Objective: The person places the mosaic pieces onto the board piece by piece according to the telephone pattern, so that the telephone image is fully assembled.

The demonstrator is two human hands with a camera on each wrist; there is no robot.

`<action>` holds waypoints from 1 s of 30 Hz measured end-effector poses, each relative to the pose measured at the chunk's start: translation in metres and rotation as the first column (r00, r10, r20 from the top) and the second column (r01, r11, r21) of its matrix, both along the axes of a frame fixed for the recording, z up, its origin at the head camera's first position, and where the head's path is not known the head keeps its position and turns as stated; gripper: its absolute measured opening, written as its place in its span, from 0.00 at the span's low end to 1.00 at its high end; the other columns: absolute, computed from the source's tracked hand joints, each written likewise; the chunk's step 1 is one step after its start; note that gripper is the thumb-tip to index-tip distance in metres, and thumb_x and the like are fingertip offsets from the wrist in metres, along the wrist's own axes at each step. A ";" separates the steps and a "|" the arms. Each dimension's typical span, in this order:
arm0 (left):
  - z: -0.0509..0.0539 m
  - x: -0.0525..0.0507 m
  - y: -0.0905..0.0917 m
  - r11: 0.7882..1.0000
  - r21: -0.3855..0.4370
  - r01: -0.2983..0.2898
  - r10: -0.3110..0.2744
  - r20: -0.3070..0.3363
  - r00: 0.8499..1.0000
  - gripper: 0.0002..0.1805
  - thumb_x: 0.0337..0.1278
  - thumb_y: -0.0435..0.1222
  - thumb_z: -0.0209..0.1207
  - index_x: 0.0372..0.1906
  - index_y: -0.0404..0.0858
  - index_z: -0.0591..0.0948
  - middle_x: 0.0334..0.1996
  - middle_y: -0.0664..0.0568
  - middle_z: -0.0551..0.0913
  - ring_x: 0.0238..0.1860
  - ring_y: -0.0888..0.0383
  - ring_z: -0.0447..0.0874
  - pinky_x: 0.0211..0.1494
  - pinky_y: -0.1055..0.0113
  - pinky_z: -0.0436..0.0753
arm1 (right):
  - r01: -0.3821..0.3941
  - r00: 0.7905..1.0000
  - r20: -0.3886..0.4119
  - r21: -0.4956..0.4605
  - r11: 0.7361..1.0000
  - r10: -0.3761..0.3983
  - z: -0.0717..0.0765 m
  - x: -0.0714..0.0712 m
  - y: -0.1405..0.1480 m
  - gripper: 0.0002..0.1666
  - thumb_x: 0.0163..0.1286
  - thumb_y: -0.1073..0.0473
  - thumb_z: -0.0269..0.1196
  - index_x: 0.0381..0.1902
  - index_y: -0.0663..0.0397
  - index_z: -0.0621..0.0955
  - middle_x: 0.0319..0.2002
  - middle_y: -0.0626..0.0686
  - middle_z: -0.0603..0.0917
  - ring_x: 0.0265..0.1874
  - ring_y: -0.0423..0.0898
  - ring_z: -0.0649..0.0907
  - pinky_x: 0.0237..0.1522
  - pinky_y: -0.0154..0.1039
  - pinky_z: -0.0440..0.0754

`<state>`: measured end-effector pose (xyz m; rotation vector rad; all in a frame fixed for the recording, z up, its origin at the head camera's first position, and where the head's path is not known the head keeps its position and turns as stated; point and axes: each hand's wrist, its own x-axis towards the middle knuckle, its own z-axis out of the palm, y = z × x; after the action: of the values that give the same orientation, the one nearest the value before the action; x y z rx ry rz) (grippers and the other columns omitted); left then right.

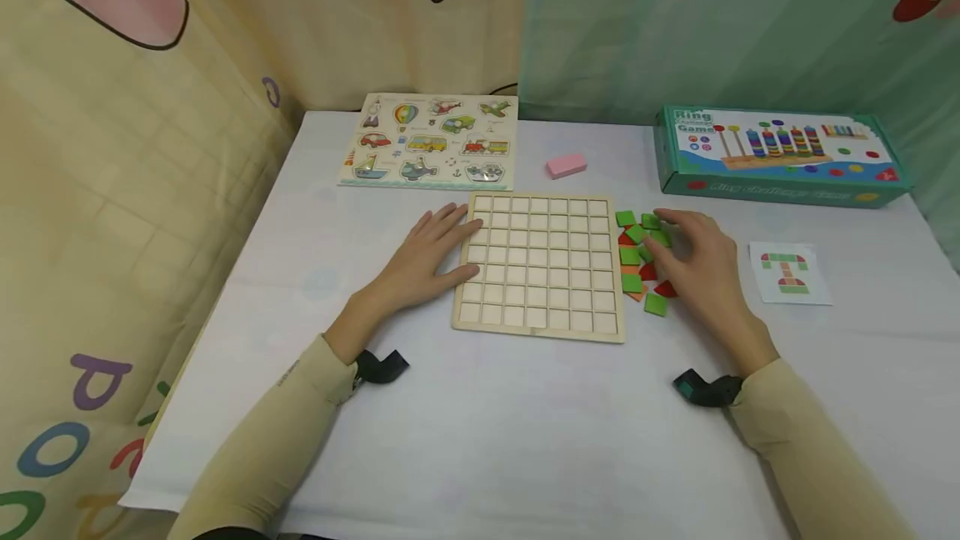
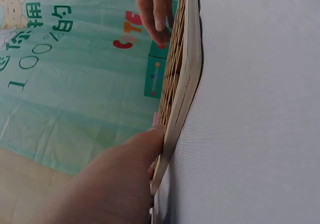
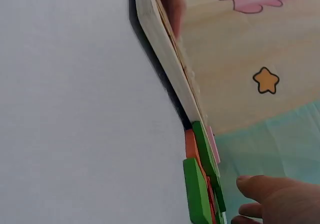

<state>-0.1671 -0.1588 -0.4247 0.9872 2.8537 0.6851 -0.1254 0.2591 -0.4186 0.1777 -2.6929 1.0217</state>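
Note:
A wooden grid board with bare square cells lies mid-table in the head view. My left hand rests on its left edge, fingers extended and thumb on the rim; the thumb also shows in the left wrist view. Just right of the board is a loose pile of green square tiles, red rounded pieces and orange pieces. Over this pile is my right hand, thumb and forefinger apart, fingertips close to the green tiles. No piece shows between them. The right wrist view has a green tile below the thumb.
Right of my right hand lies a pattern card. At the back stand a vehicle picture board, a pink block and a green game box. Curtains border the table's back and left side.

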 end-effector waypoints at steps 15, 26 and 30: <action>-0.004 0.001 -0.003 1.000 0.017 -0.009 0.010 -0.027 1.000 0.38 0.74 0.55 0.59 0.81 0.46 0.66 0.85 0.45 0.57 0.87 0.46 0.46 0.89 0.49 0.42 | 0.049 0.993 0.102 0.043 0.998 -0.053 0.011 -0.018 -0.022 0.20 0.71 0.56 0.73 0.55 0.63 0.86 0.48 0.65 0.85 0.49 0.60 0.78 0.52 0.53 0.70; -0.004 0.003 -0.002 1.000 0.013 0.004 -0.003 -0.040 0.999 0.39 0.73 0.55 0.60 0.82 0.46 0.66 0.85 0.45 0.56 0.86 0.45 0.46 0.89 0.48 0.42 | 0.041 0.999 0.026 -0.077 0.996 -0.039 0.021 -0.013 -0.029 0.15 0.71 0.58 0.73 0.52 0.57 0.89 0.46 0.59 0.90 0.42 0.53 0.88 0.39 0.13 0.72; -0.004 0.002 -0.001 1.000 0.026 -0.002 0.004 -0.043 0.999 0.39 0.73 0.55 0.60 0.82 0.46 0.66 0.84 0.44 0.57 0.86 0.45 0.47 0.89 0.48 0.42 | -0.017 0.999 0.044 -0.063 0.998 0.020 0.042 -0.024 -0.054 0.12 0.73 0.56 0.72 0.49 0.56 0.91 0.42 0.60 0.92 0.40 0.54 0.86 0.34 0.23 0.76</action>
<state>-0.1653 -0.1597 -0.4287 1.0135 2.8905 0.7122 -0.1493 0.2052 -0.3764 0.1704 -2.6989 1.1272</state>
